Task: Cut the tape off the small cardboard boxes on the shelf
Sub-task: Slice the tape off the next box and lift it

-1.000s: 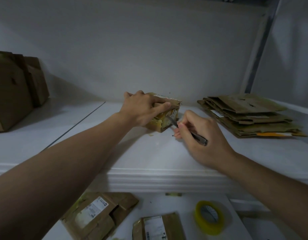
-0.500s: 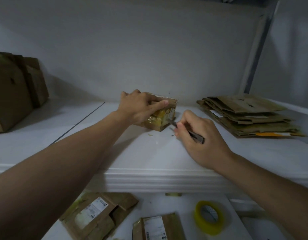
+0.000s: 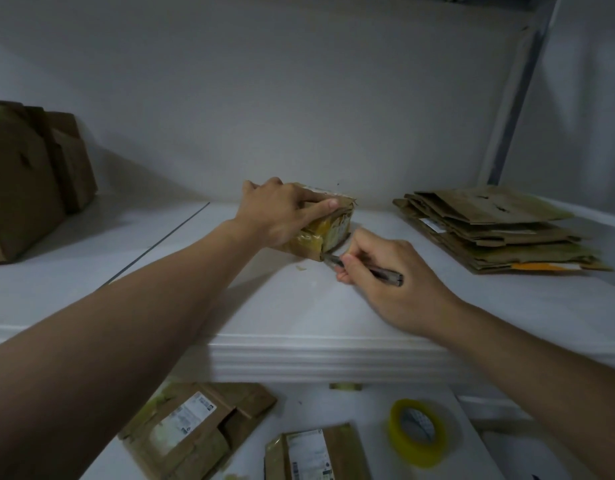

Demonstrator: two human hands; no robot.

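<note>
The box (image 3: 320,226) sits mid-shelf (image 3: 195,306), pinned under the left hand (image 3: 282,211), which clamps its top. The right hand (image 3: 385,282) grips the knife (image 3: 365,268); within 1 second its tip has dropped from the box's face to the bottom near corner, so this seam's cut looks nearly finished.

Two bare forearms and hands (image 3: 282,213), sleeveless, no rings or watch.
</note>
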